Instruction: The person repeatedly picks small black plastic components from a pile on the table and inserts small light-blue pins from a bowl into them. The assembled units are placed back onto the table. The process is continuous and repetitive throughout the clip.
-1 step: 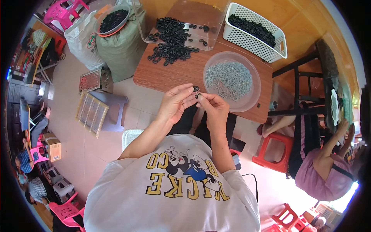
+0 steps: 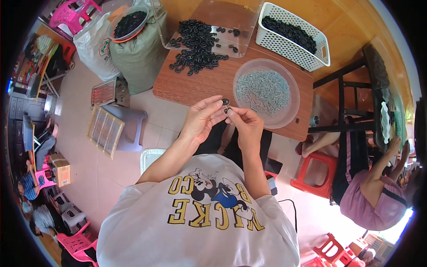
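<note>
My left hand (image 2: 201, 118) pinches a small black oval plastic piece (image 2: 225, 102) between thumb and fingers, just off the table's front edge. Close beside it, my right hand (image 2: 247, 128) is closed on a smaller dark piece (image 2: 227, 110) at its fingertips; its exact kind is too small to make out. A thin light bit shows between the two pieces. Beyond my right hand, a round translucent tub (image 2: 293, 109) holds many silvery screws (image 2: 263, 91). A heap of similar black pieces (image 2: 195, 60) spills from a clear plastic bin (image 2: 238, 38) onto the brown table (image 2: 178, 91).
A white perforated basket (image 2: 293, 55) of black pieces stands at the table's far right. Stuffed sacks (image 2: 138, 64), one bearing a bowl (image 2: 129, 24), are at far left. A grey-blue stool (image 2: 129, 129) stands left. A person in pink (image 2: 373, 200) works at right, by a red stool (image 2: 313, 175).
</note>
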{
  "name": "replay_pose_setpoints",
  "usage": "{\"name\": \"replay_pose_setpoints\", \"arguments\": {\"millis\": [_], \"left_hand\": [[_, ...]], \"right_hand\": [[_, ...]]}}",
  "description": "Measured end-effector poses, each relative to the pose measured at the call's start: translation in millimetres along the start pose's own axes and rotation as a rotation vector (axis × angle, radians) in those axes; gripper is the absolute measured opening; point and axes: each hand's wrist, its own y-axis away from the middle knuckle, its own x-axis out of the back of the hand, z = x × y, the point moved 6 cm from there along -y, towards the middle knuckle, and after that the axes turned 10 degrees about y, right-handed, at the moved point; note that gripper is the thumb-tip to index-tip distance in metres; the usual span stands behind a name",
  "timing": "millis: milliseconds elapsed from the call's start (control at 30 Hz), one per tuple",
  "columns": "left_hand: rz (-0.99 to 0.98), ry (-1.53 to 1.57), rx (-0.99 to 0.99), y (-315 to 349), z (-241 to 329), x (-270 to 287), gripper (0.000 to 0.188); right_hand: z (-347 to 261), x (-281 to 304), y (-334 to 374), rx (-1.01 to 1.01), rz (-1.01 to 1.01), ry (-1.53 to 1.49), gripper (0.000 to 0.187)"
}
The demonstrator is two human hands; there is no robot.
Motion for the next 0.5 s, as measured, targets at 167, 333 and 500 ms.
{"name": "replay_pose_setpoints", "arguments": {"millis": [167,333,500], "left_hand": [[-0.033,-0.027,-0.028,4,-4,-9,0.018],[-0.069,-0.206,-0.215,7,2,-14,0.017],[-0.102,-0.424,-0.317,8,5,-15,0.017]], "right_hand": [[0,6,1,0.015,0.036,0.033,0.011],[1,6,0,0.004,0.03,0.039,0.009],[3,5,-1,0.014,0.028,-0.004,0.01]]}}
